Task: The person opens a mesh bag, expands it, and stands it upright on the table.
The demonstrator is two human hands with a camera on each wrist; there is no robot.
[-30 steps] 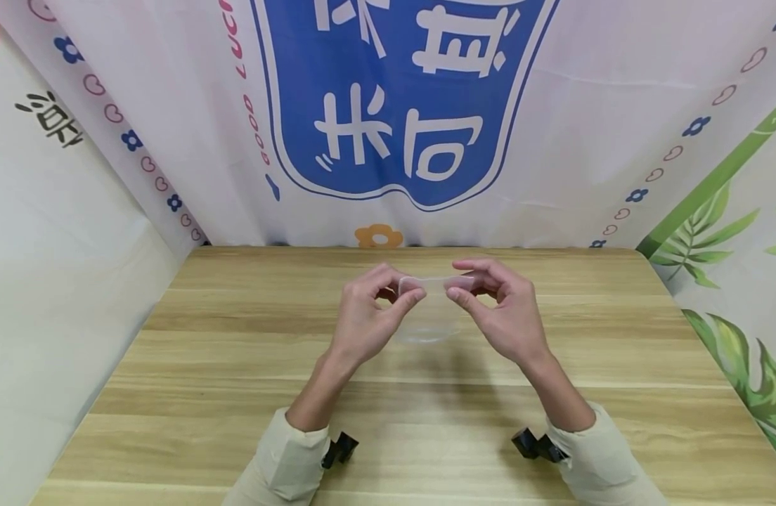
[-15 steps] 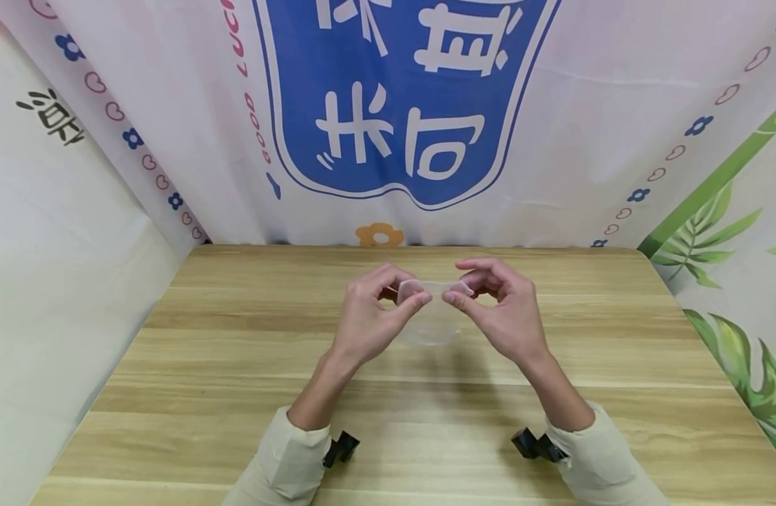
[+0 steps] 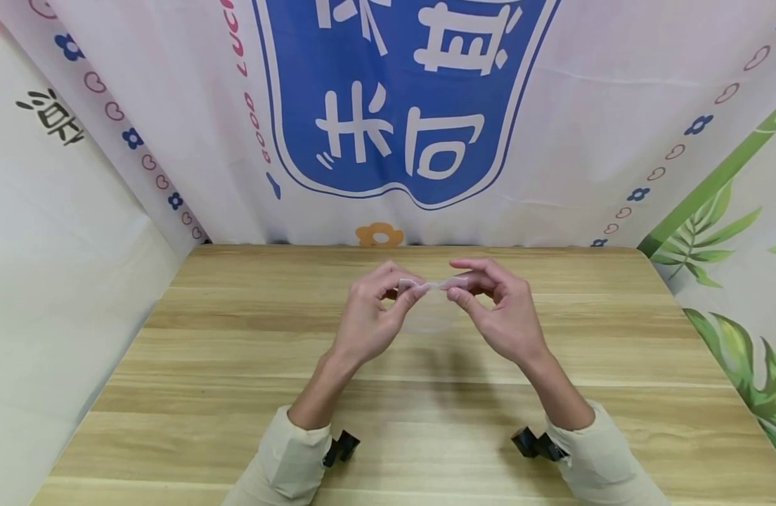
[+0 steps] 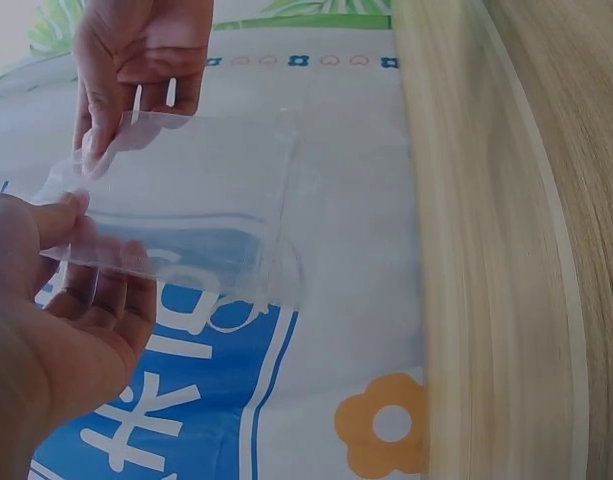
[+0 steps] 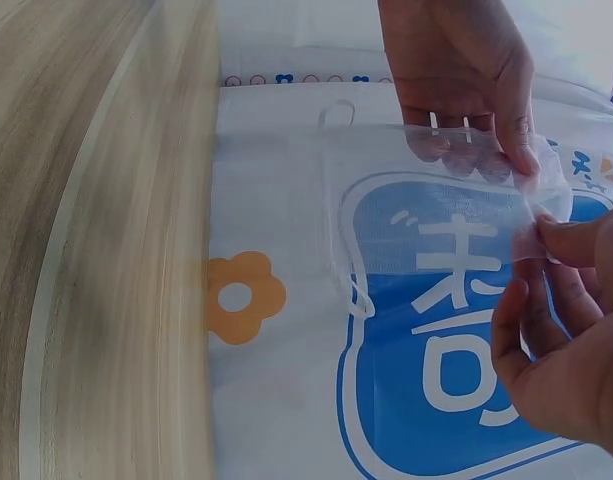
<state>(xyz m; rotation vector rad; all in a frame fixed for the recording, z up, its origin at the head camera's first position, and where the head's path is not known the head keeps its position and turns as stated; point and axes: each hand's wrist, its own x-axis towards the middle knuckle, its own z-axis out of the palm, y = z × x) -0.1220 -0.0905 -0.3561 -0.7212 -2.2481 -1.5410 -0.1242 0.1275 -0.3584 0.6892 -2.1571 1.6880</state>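
Note:
A thin translucent bag [image 3: 431,318] hangs between my two hands above the table; thin white cord loops stick out from the corners of its far end in the right wrist view. My left hand [image 3: 369,313] pinches one side of the bag's near edge between thumb and fingers. On the other side my right hand [image 3: 505,313] pinches the same edge, its index finger raised in the head view. Between the thumbs that edge is puckered and narrow. The bag [image 4: 201,185] looks flat, and I see nothing inside it.
The wooden table [image 3: 192,365] lies beneath both hands. A printed cloth [image 3: 584,140] with a blue sign and an orange flower rises behind its far edge. Pale sleeves [image 3: 293,450] carry black wrist mounts [image 3: 341,448]. Leaf-patterned cloth [image 3: 729,295] stands to the right.
Half a second ago the bag's near edge was spread wider; now it is puckered between the thumbs. The bag's lower end appears slightly higher. Both hands have shifted only slightly, still pinching it.

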